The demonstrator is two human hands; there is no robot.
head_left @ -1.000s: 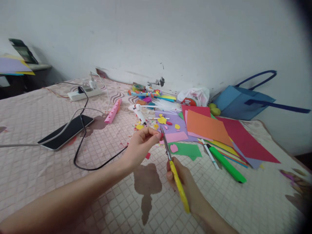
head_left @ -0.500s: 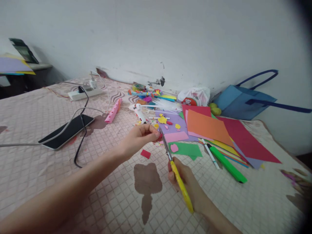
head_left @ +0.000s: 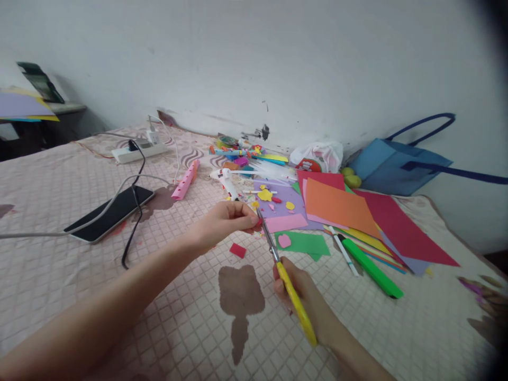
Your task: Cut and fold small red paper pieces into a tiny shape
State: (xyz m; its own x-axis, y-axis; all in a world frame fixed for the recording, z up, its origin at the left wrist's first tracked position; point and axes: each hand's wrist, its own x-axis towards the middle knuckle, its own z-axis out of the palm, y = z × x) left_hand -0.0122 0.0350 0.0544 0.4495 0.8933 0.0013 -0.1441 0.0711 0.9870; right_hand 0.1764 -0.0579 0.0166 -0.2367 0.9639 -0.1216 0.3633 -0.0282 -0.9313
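Note:
A small red paper piece (head_left: 259,223) is pinched between the thumb and fingers of my left hand (head_left: 230,219); most of it is hidden by the fingertips. My right hand (head_left: 304,293) grips yellow-handled scissors (head_left: 294,296), whose metal blades point up and left to the red piece. Whether the blades touch it I cannot tell for sure. Below my left hand, a red paper scrap (head_left: 237,250) lies on the patterned cloth (head_left: 190,317). To the right of the blades lies a green paper sheet (head_left: 305,243) with a pink cutout (head_left: 284,241) on it.
Behind my hands are a white glue gun (head_left: 227,182), purple paper (head_left: 313,211) with yellow cutouts, and glue sticks (head_left: 270,172). Right: orange paper (head_left: 339,206), a green marker (head_left: 373,267), a blue bag (head_left: 400,164). Left: a phone (head_left: 107,217), cables and a power strip (head_left: 138,152).
Both hands stay in nearly the same place. The scissor tips have shifted slightly left against the red piece, and the whole view has moved a little.

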